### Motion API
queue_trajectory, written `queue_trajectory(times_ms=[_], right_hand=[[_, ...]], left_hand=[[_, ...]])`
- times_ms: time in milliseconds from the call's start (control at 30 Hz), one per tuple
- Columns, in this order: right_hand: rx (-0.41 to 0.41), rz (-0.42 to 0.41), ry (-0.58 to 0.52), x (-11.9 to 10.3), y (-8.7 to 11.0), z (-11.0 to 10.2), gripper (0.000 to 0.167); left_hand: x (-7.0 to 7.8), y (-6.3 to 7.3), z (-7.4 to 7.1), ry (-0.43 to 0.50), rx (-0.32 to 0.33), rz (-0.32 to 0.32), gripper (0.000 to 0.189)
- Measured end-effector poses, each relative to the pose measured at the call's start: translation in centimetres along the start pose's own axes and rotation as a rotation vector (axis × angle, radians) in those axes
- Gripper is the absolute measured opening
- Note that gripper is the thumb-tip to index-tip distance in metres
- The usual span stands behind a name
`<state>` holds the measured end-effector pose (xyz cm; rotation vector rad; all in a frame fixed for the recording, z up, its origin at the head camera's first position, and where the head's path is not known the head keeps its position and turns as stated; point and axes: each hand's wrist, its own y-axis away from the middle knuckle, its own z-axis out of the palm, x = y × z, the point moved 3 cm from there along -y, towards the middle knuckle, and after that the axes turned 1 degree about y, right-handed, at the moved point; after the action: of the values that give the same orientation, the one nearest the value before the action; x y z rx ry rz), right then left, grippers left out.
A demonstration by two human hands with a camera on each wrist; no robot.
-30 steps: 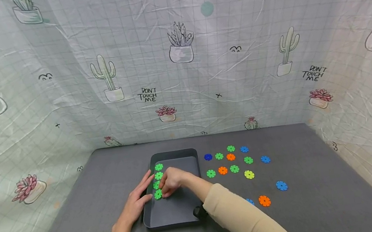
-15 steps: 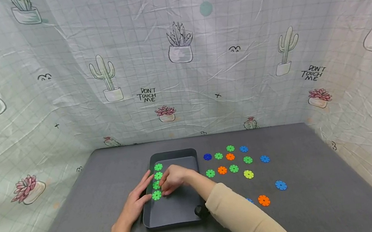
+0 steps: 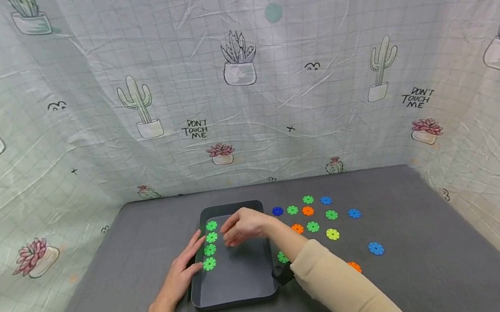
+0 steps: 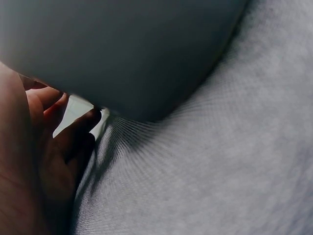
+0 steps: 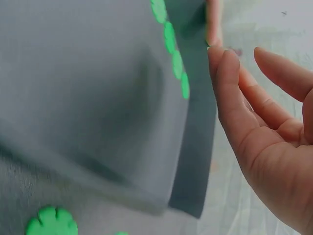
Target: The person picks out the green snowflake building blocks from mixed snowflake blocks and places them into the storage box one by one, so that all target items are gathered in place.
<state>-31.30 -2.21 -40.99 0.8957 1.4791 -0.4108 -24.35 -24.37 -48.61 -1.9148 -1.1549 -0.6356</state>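
A dark grey tray [image 3: 234, 284] lies on the table with several green notched discs [image 3: 209, 250] in a column along its left side. My left hand [image 3: 183, 271] rests at the tray's left rim, fingers extended and thumb near the lowest disc. In the left wrist view the tray's outer wall [image 4: 127, 58] covers part of that hand. Above the tray's middle hovers my right hand [image 3: 247, 225], apart from the discs. The right wrist view shows its fingers [image 5: 230, 88] loosely bent, thumb apart, nothing held.
Right of the tray, loose discs lie scattered on the grey table [image 3: 417, 271]: green, orange [image 3: 308, 211], blue [image 3: 376, 248], dark blue [image 3: 278, 211] and yellow [image 3: 333, 234]. My right forearm covers part of that area. A printed cloth [image 3: 290, 98] hangs behind and at both sides.
The lowest green disc shifted slightly left into line with the others. My right hand then let go, lifted and moved right and away. The left hand stays at the rim.
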Motion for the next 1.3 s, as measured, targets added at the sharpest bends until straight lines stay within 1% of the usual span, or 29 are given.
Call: queue_trajectory(times_ms=[133, 367, 633, 867, 1033, 1300], right_hand=[[0.012, -0.018, 0.01, -0.3, 1.4, -1.3, 0.032], [0.025, -0.051, 0.075, -0.8, 4.2, -3.8, 0.034], [0.041, -0.07, 0.099, 0.1, 6.8, -5.8, 0.036], [0.054, -0.052, 0.076, 1.3, 8.2, -7.0, 0.039], [0.055, -0.058, 0.07, 2.1, 9.1, -7.4, 0.04], [0.045, -0.071, 0.066, 4.1, 9.7, -8.4, 0.043]], left_hand=[[0.2, 0.1, 0.0, 0.01, 0.002, -0.008, 0.058], [0.3, -0.1, 0.0, -0.006, 0.01, 0.019, 0.058], [0.2, -0.1, -0.1, -0.006, 0.008, 0.028, 0.058], [0.2, -0.1, 0.0, -0.006, 0.01, 0.036, 0.058], [0.1, -0.1, 0.0, -0.01, 0.013, 0.049, 0.058], [0.0, -0.1, 0.0, -0.015, 0.02, 0.053, 0.059]])
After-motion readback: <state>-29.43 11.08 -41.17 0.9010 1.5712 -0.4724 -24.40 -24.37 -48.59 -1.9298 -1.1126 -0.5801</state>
